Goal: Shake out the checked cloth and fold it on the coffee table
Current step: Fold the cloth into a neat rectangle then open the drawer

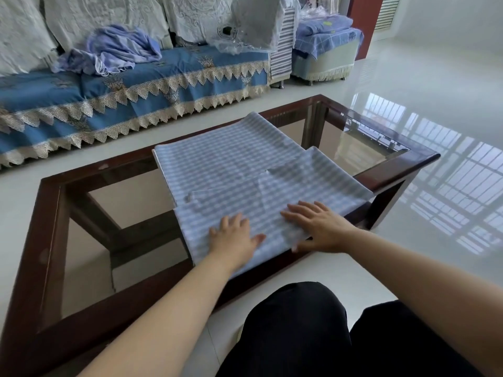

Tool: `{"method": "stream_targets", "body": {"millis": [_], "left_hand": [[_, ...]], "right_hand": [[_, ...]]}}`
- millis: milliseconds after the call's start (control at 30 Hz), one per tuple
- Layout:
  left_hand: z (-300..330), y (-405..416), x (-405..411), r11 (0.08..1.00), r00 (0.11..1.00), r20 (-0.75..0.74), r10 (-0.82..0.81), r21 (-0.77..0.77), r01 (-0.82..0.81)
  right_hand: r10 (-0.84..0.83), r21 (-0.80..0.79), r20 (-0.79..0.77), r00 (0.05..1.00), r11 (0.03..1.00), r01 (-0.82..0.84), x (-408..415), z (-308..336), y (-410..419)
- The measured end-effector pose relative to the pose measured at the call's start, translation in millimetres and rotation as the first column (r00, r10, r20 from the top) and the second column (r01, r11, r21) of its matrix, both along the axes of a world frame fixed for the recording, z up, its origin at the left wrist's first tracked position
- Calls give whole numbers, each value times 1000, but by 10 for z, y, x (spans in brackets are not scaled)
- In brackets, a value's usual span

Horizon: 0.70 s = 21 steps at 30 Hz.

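Note:
The blue and white checked cloth (239,170) lies spread flat over the right half of the glass-topped coffee table (49,213), with folded layers showing in its middle. My left hand (234,238) rests palm down on the cloth's near edge, fingers apart. My right hand (318,227) lies flat on the cloth beside it, fingers spread, with its thumb at the cloth's near corner. Neither hand grips the fabric.
A sofa (136,88) with a blue lace-trimmed cover stands behind the table, with a crumpled lilac cloth (117,50) on it. A covered stool (324,53) stands at the back right. Glossy white floor (435,104) stretches to the right. My dark-clad knees (313,336) are near the table's front.

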<state>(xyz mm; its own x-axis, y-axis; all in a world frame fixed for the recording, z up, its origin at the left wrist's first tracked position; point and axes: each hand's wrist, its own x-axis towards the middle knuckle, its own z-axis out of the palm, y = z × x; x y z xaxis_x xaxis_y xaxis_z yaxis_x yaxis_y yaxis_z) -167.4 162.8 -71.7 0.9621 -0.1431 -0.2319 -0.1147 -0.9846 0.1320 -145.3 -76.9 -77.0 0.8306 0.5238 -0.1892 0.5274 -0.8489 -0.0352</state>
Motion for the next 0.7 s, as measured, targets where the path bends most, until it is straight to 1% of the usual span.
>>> {"method": "stream_targets", "body": {"millis": [67, 133, 233, 333, 400, 467, 500, 533, 567, 600, 633, 667, 700], "left_hand": [[-46, -203, -189, 997, 994, -113, 7, 83, 2], [-111, -300, -367, 979, 984, -177, -5, 198, 41], [-143, -306, -536, 948, 992, -125, 0, 314, 39], [-13, -305, -580, 944, 983, -180, 40, 329, 22], [235, -292, -551, 955, 966, -257, 5, 289, 72], [558, -214, -465, 973, 934, -342, -109, 154, 170], [739, -149, -421, 974, 895, -416, -162, 78, 213], [903, -73, -380, 976, 844, -502, -189, -1, 219], [1040, 6, -350, 980, 797, -572, -195, -88, 177], [1149, 91, -312, 980, 765, -615, -192, -155, 122], [1239, 183, -272, 977, 765, -616, -190, -192, 89], [1323, 272, -218, 974, 787, -585, -193, -210, 83], [1399, 358, -163, 970, 817, -543, -197, -227, 82]], "right_hand": [[89, -133, 30, 996, 988, -84, -88, -110, -13], [58, -213, 54, 997, 976, -45, -103, -161, -30], [-38, -255, 76, 996, 965, 57, -117, -59, 10], [-84, -278, 44, 996, 956, 93, -144, 96, 75], [-165, -277, -36, 986, 949, 149, -120, 259, 127], [-227, -311, -147, 963, 935, 173, -97, 507, 177], [-247, -354, -203, 948, 921, 164, -99, 645, 206], [-266, -398, -250, 931, 905, 152, -105, 797, 232], [-289, -435, -280, 916, 888, 147, -112, 969, 253], [-300, -467, -278, 913, 872, 145, -117, 1147, 274], [-296, -467, -257, 920, 871, 150, -106, 1310, 290], [-289, -417, -222, 931, 891, 177, -76, 1465, 293], [-277, -330, -185, 943, 921, 206, -42, 1606, 302]]}}
